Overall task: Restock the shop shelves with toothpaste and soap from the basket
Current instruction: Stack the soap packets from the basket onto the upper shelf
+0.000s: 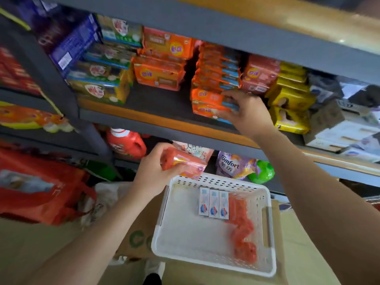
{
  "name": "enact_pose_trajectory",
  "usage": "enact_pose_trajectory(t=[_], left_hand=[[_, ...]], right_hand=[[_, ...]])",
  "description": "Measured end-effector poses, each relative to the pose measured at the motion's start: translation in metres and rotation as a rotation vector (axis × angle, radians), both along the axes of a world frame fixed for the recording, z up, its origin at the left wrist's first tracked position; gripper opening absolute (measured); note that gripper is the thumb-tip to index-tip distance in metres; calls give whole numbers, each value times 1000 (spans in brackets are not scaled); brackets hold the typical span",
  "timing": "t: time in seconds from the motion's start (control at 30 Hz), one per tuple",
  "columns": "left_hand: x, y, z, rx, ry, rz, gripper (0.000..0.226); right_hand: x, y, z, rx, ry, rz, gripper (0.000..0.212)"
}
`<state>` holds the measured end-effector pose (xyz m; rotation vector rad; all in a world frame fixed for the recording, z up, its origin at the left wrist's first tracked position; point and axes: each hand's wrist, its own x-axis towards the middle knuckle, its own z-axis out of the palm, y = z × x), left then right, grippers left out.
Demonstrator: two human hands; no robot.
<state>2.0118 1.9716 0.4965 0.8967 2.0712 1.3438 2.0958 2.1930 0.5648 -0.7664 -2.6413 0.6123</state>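
Orange soap pack [211, 104] sits on the shelf [156, 120] stack, right hand [246, 114] pinching its end to square it. Left hand [156, 171] grips another soap pack [183, 163] above the white basket [185, 233]; three toothpaste boxes [213, 203] remain inside.

We list, at the lower left of the frame, a red carrier bag [41, 194] slumped beside a plain cardboard box [133, 233] printed with green letters. Below the middle shelf, centre frame, we note a red detergent jug [125, 144] with a white cap, a lilac Comfort refill pouch [234, 165] standing to its right, and a bright green bottle [262, 171] just beside that pouch. At the far right edge we record grey and white cartons [337, 128], stacked unevenly. Upper left, dark purple packets [51, 31], blurred.
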Motion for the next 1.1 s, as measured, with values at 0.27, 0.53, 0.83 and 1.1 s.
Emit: enact_pose_trajectory(t=[0.27,0.53,0.83,1.1], left_hand=[[-2,-7,-7,113,-164,-3,43],[10,-8,-17,9,-243,-146,42],[38,34,17,179,-417,-259,39],[28,78,38,282,506,-333,43]], right_hand=[[-10,-17,-36,313,-29,-202,47],[18,-42,-43,365,203,-72,28],[90,-52,-29,-187,-128,245,47],[111,27,12,61,128,-375,40]])
